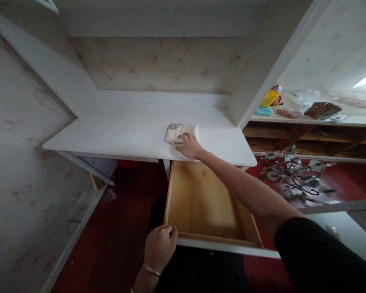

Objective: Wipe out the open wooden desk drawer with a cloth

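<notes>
Drawer already open, folded cloth mid-frame.
Right hand rests on cloth, grip unclear; left hand, lower centre, clasps drawer's corner.

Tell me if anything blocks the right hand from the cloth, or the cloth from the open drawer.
Nothing visible separates the right hand from the cloth: they touch. Between cloth and drawer lies the front edge of the desktop; the right forearm also crosses over part of the drawer.

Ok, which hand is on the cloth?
The right hand, touching the folded cloth; the left hand is at the front corner of the open drawer instead.
</notes>
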A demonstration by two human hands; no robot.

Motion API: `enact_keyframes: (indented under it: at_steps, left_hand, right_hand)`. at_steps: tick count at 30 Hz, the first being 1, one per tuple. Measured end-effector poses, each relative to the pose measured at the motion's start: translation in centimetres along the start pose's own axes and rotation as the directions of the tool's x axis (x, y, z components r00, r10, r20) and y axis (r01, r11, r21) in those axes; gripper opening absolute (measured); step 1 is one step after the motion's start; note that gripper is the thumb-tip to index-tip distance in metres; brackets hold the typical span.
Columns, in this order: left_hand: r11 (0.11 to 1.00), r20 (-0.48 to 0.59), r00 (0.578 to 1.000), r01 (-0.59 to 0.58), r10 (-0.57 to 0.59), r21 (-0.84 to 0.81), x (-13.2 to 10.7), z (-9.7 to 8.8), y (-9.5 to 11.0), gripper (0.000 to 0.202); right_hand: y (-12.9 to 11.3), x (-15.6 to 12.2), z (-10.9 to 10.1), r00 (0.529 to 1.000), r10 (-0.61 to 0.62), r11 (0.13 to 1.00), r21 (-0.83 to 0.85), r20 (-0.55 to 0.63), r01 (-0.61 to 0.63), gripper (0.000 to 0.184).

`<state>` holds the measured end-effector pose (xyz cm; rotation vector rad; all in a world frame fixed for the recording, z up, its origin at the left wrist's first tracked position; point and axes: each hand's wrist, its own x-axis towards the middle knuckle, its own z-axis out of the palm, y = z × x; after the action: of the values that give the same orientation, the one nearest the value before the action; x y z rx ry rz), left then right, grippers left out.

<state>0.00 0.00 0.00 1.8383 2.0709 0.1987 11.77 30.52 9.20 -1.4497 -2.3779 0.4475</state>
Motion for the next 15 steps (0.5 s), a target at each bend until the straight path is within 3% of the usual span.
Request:
enact_keyframes:
  at_steps: [3, 7, 12, 15]
  left_hand:
    - [1.000, 0.010, 1.000, 0.020, -0.020, -0.009, -0.4, 0.1, 0.2, 0.038]
    - [1.000, 0.002, 1.000, 0.007, -0.007, 0.011, 0.1, 0.6, 0.1, 0.037]
    - [0.999, -0.075, 0.996, -0.044, 0.045, 0.016, 0.4, 1.6, -0.5, 0.037]
    - [0.994, -0.126, 0.986, -0.102, 0.105, 0.033, 0.3, 1.9, -0.8, 0.038]
  right_hand:
    - [0.1, 2.5, 1.2, 0.997, 0.043, 0.985, -0.167, 0.069, -0.031, 0.068]
    - [2.4, 2.6, 2.7, 0.971, 0.174, 0.951, -0.282, 0.166, -0.123, 0.069]
    - [4.2, 0.0, 3.1, 0.999, 0.033, 0.940, -0.340, 0.025, -0.022, 0.048]
    - [4.7, -2.4, 2.4, 0.999, -0.050, 0.914, -0.404, 0.007, 0.048, 0.036]
